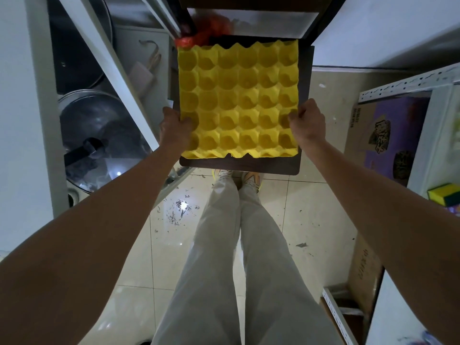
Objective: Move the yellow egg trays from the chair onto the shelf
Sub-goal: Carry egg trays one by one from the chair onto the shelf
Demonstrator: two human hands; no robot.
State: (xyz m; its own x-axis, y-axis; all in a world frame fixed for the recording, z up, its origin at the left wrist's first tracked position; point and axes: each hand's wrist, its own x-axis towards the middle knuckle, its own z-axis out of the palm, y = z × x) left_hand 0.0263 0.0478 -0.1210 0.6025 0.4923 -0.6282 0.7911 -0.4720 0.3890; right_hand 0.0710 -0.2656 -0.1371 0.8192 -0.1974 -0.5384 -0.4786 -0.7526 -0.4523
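Observation:
A yellow egg tray (239, 98), perhaps the top of a stack, lies over the dark seat of a chair (239, 165) straight ahead of me. My left hand (174, 125) grips the tray's left edge near its front corner, thumb on top. My right hand (308, 120) grips the right edge at the same height, fingers curled round the rim. Whether the tray rests on the seat or is lifted a little, I cannot tell. A white metal shelf (408, 88) stands to my right.
A second white rack (117, 78) on the left holds large metal pots and lids (99, 128). An orange plastic bag (209, 31) lies at the chair's back. On the right shelf sit a purple box (388, 135) and a sponge (445, 195). My legs stand on the tiled floor.

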